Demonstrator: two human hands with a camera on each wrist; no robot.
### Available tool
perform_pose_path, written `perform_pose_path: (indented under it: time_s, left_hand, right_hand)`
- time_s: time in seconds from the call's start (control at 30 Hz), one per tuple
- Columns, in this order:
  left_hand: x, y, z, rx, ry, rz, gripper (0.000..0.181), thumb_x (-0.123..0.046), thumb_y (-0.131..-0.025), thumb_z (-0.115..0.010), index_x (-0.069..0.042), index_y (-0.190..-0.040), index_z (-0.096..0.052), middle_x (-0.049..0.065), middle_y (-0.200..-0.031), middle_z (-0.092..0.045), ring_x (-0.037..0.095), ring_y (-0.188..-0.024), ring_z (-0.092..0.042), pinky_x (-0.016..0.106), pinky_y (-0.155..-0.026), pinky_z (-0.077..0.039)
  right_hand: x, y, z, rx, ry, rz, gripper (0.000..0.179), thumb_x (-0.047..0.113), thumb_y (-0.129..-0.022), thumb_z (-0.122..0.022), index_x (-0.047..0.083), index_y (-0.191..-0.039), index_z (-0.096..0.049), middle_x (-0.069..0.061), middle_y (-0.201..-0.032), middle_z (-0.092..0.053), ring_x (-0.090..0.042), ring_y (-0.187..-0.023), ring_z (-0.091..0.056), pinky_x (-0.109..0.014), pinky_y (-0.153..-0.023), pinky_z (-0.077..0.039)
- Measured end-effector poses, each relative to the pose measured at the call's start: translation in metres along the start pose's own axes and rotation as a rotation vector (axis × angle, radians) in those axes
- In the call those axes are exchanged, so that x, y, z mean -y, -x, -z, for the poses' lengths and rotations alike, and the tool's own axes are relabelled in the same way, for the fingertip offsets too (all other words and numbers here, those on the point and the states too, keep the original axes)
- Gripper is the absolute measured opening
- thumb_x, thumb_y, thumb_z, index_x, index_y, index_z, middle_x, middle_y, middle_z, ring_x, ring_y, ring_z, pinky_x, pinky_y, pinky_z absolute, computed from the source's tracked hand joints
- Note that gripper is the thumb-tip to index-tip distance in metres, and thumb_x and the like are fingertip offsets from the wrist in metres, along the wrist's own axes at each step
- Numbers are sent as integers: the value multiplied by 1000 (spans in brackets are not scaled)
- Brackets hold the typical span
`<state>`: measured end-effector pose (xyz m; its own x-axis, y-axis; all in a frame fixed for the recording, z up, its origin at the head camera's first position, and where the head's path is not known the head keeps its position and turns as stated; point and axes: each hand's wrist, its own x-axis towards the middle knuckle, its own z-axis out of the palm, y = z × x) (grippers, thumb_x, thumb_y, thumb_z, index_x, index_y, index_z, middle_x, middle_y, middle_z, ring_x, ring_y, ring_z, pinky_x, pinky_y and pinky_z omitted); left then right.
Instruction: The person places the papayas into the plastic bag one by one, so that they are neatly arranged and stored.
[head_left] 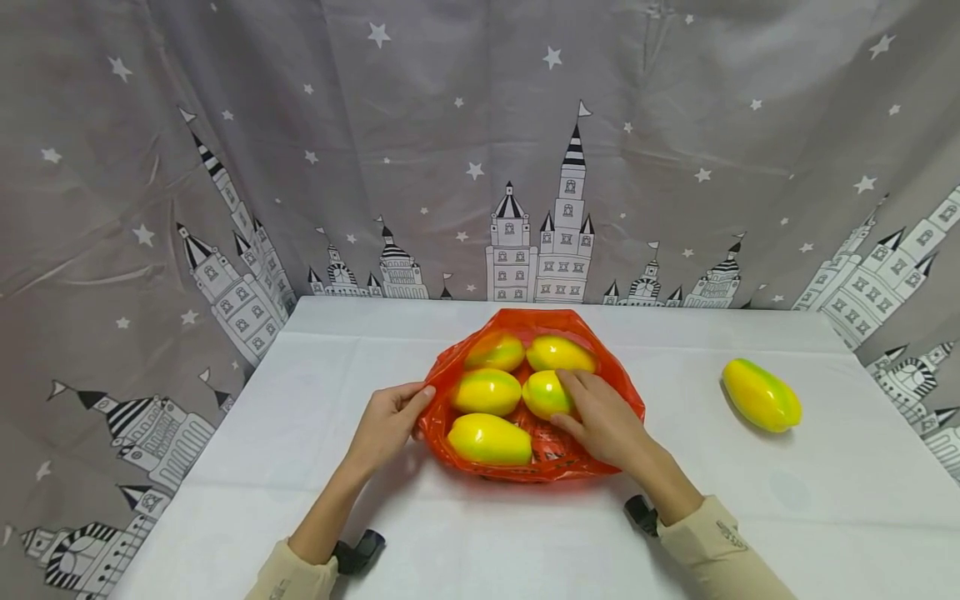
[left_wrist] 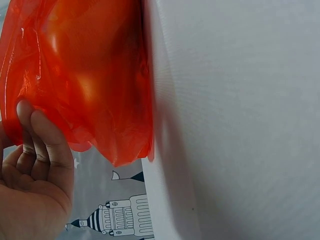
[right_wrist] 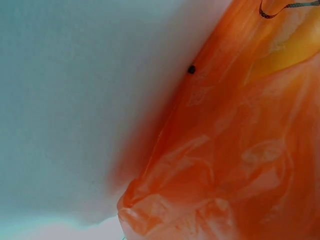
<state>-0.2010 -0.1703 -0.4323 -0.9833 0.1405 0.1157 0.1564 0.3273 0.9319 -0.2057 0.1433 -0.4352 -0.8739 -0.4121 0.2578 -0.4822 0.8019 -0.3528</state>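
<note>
A red plastic bag (head_left: pixel 555 446) lies with its mouth spread wide, holding several yellow-green papayas (head_left: pixel 491 439). At its left rim my left hand (head_left: pixel 386 425) pinches the film between thumb and fingers; in the left wrist view that hand (left_wrist: pixel 42 170) has its fingers against the outside of the red bag (left_wrist: pixel 100 100). My right hand (head_left: pixel 603 417) reaches inside over the right rim and grips a papaya (head_left: pixel 542 394) at the centre right of the group. From the right wrist, only the bag's film (right_wrist: pixel 215 165) and a yellow patch show; the hand itself is hidden there.
One more papaya (head_left: pixel 761 395) lies alone on the white tablecloth (head_left: pixel 720 483), right of the bag. Behind the table hangs a grey curtain (head_left: pixel 435 150) printed with castles and stars. Dark wrist cameras (head_left: pixel 360 552) sit at both cuffs, close over the cloth.
</note>
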Motion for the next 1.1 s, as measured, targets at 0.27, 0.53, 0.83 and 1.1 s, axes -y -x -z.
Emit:
perform_pose_path:
  time_s: [0.27,0.53,0.83,1.1]
  left_hand:
    - [0,0,0,-8,-12,9,32,-17,-102,-56,7,-122,-65,7,-68,-62,22,-54,-54,30,-53,-50]
    - [-1,1,0,-5,0,5,34,-19,-102,-56,7,-122,-65,8,-69,-62,22,-55,-54,30,-53,-51]
    - [1,0,0,-3,-18,16,32,-16,-103,-55,7,-122,-64,7,-68,-62,28,-56,-55,29,-53,-50]
    - [-2,0,-1,1,-16,1,32,-18,-102,-56,6,-121,-66,7,-68,-61,22,-55,-54,29,-53,-49]
  right_hand:
    - [3,1,3,3,-9,-19,70,32,-90,-72,-2,-144,-44,-24,-140,-47,-41,-128,-45,-54,-108,-34]
    - [10,12,14,-49,-47,-23,67,30,-91,-71,-3,-143,-44,-23,-144,-46,-40,-133,-42,-54,-109,-33]
    - [18,32,31,-80,-106,-51,65,27,-90,-73,-2,-141,-46,-17,-140,-51,-35,-131,-46,-53,-106,-37]
    - [16,53,40,-103,-115,-53,60,26,-90,-73,0,-140,-50,-14,-139,-54,-33,-130,-48,-53,-105,-39]
